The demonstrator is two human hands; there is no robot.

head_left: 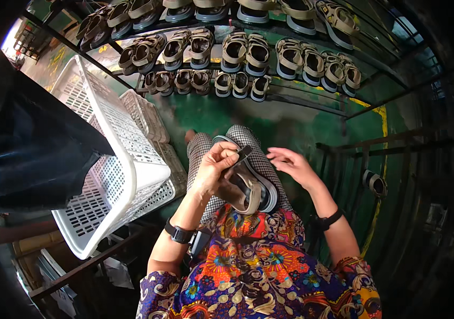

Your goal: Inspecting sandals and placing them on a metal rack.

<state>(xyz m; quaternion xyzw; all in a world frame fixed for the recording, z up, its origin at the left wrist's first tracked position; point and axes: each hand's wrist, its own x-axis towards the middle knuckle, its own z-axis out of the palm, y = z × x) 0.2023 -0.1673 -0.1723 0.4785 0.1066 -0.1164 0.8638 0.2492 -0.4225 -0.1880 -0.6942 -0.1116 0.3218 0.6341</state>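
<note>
A beige strap sandal (248, 183) with a grey and white sole lies across my lap, on checked trousers. My left hand (213, 167) grips it, thumb and fingers pinching a dark strap end near the toe. My right hand (293, 165) hovers just to the right of the sandal, fingers spread and empty, not touching it. Both wrists wear dark bands.
A white slotted plastic basket (115, 175) stands tilted at my left, with more stacked behind it. Dark metal racks ahead hold several rows of similar sandals (243, 53). One loose sandal (376, 183) hangs on the rack at right. The floor (290, 127) is green.
</note>
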